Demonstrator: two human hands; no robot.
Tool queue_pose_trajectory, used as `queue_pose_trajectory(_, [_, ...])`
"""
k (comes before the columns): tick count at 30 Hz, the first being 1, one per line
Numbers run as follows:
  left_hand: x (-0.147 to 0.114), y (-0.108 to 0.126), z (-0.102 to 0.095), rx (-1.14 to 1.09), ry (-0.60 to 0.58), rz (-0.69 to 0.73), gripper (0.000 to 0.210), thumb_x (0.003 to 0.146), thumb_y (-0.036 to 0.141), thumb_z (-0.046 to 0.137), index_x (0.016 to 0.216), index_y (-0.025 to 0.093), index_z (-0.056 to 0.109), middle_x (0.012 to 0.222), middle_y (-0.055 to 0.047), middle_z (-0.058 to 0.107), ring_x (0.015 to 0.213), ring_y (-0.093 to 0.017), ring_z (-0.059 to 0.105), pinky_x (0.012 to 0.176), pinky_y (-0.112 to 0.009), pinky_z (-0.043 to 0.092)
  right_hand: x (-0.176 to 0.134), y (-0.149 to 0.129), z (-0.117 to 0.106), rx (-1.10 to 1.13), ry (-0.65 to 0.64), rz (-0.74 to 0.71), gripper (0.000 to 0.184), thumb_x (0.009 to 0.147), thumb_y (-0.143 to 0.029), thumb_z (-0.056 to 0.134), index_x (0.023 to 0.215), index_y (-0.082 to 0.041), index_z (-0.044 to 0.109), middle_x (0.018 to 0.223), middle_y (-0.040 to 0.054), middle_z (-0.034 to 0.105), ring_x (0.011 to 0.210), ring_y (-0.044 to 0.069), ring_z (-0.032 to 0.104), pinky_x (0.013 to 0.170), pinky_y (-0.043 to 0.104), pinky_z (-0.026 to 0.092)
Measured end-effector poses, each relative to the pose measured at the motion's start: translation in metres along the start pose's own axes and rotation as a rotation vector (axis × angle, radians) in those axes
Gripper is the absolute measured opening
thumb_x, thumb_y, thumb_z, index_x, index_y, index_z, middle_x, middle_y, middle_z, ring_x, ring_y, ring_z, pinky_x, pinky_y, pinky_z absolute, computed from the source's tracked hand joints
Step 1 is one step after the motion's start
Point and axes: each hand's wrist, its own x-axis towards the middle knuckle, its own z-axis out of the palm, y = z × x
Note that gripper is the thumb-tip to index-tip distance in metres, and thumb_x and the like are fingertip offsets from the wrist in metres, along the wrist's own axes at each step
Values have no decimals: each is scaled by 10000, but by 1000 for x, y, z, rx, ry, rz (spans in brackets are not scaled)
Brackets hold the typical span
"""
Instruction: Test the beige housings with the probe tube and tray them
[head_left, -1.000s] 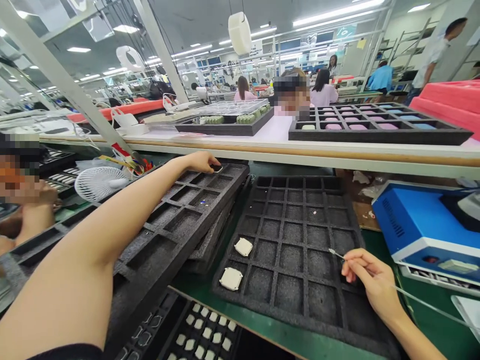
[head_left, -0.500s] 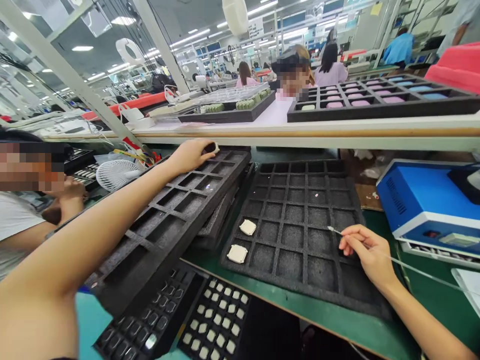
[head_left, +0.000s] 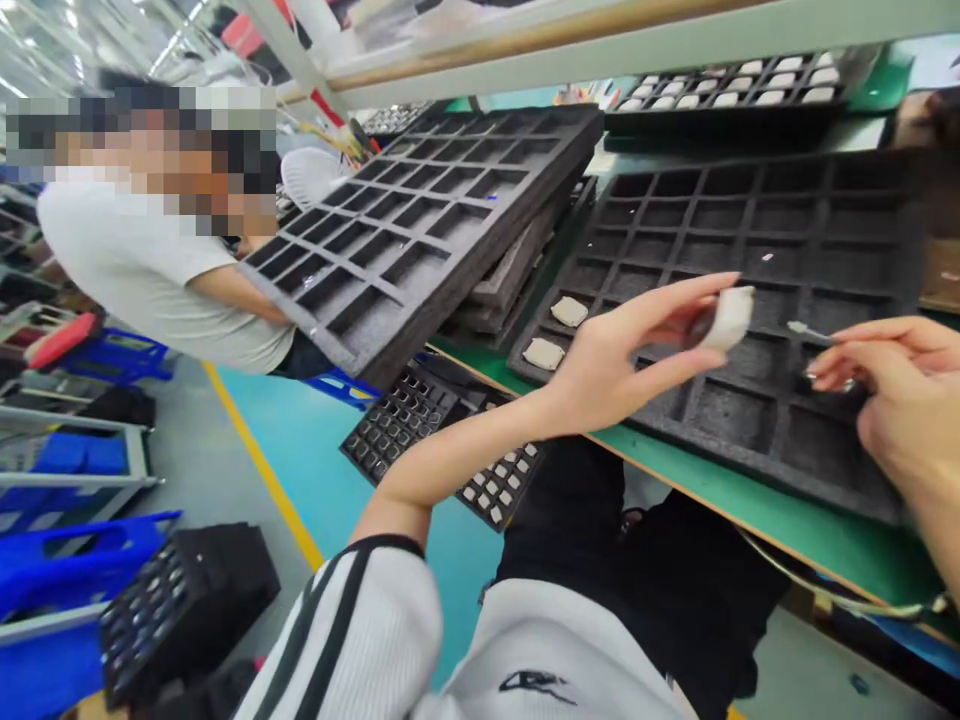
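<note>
One pale piece point(head_left: 731, 318) above the black foam tray point(head_left: 750, 415), pinched at its edges by the left hand point(head_left: 611, 360), thumb and forefinger parted just as far as the piece. Over the right part of the same tray, tip near the piece but apart from it: one thin tool point(head_left: 810, 332) in the curled, closed fingers of the right hand point(head_left: 911, 385).

Likely trouble, by judgement: a drop onto the tray, from so slight a grip; a scratch, from careless meeting of tip and piece; a nudge to the two resting pieces point(head_left: 569, 312), from a dip of the left wrist near the tray's near left corner.

Counts, going outward: one piece held; two resting along the left edge, by that corner; one tool; one foam tray on the green tabletop point(head_left: 840, 550). To the left, one tilted tray point(head_left: 465, 265) atop others, number impossible to tell. Beyond the far edge, many far pieces point(head_left: 725, 100), partly cut off, beyond counting. Farther left, one white fan point(head_left: 311, 175) and one co-worker point(head_left: 150, 260).
</note>
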Motion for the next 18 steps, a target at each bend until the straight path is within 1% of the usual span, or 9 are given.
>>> queue_pose_trajectory(2, [32,-26,28,-94,-58,-69,458,889,242,546,1336,145,549,1264,-20,631,1191,-250,595,975,-340,480,1,2,3,65,36,-25,35,612,-171,659,585,-184,677,487,1,620,352,119,511,367,250,364])
queue_pose_trajectory(4, [61,-45,49,-144,-73,-168,429,880,231,539,1294,130,586,1247,-15,650,1209,-248,579,979,-311,465,3,5,4,122,43,-41,72,617,-147,667,566,-194,686,475,2,613,347,125,511,349,257,340])
queue_pose_trajectory(7, [89,-76,63,-244,-32,-279,420,894,245,515,1300,164,584,1259,1,654,1205,-229,583,989,-288,451,6,8,4,159,49,-51,105,588,-77,658,566,-171,697,461,18,608,346,134,529,334,257,340])
queue_pose_trajectory(9, [95,-96,64,-392,-33,-260,436,867,228,586,1296,150,586,1274,-43,649,1185,-231,603,1008,-299,449,6,7,0,192,57,-51,109,564,-50,641,555,-148,686,437,28,595,330,133,522,326,251,346])
queue_pose_trajectory(11, [93,-110,62,-584,-89,-227,464,794,222,702,1242,125,622,1270,-105,649,1145,-255,633,1019,-341,460,4,6,-5,208,3,-7,100,586,-62,639,588,-151,685,445,22,599,343,125,524,350,242,385])
queue_pose_trajectory(12, [91,-114,60,-662,-127,-249,478,769,261,738,1217,127,637,1245,-118,663,1111,-267,653,1018,-376,466,2,6,-8,212,-34,16,85,614,-85,641,613,-158,684,452,15,603,352,121,525,370,238,407])
queue_pose_trajectory(14, [86,-117,56,-745,-230,-296,543,751,318,768,1245,144,624,1210,-141,681,1102,-281,658,1034,-422,453,-1,7,-12,226,-123,38,48,675,-137,647,684,-169,683,492,1,629,378,116,540,402,230,438])
queue_pose_trajectory(15, [83,-117,54,-764,-267,-305,545,763,320,762,1264,161,614,1221,-144,676,1126,-281,645,1045,-431,441,-1,8,-13,233,-141,23,45,698,-144,642,706,-171,676,505,-5,637,387,113,544,412,225,445])
queue_pose_trajectory(18, [79,-115,50,-791,-317,-330,516,783,300,749,1269,191,617,1250,-136,664,1151,-271,632,1058,-429,426,-3,11,-13,229,-161,-40,36,757,-147,626,748,-169,654,544,-11,656,407,102,554,422,211,448])
